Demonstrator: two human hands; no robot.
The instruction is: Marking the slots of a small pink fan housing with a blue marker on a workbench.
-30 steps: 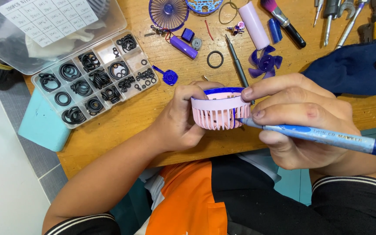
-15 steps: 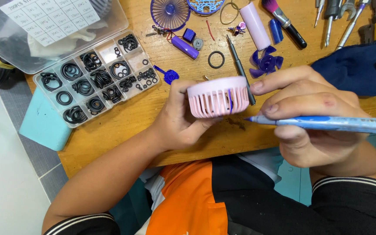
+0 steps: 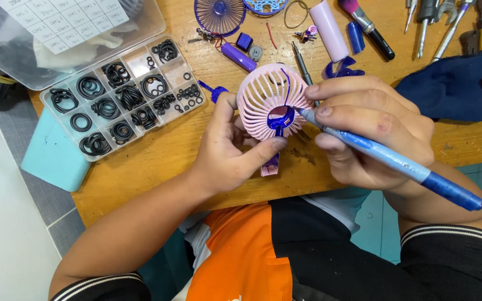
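Left hand [image 3: 227,153] cradles pink fan shell [image 3: 269,97] above table edge [image 3: 157,167], right hand [image 3: 364,128] pinching blue tool [image 3: 386,159] at its hub; a slip could likely snap ribs or drop the shell.

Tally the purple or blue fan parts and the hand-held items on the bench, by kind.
Pink fan housing in left hand: 1
Blue screwdriver in right hand: 1
Purple fan grille: 1
Purple fan blade: 1
O-ring organiser box: 1
Total: 5
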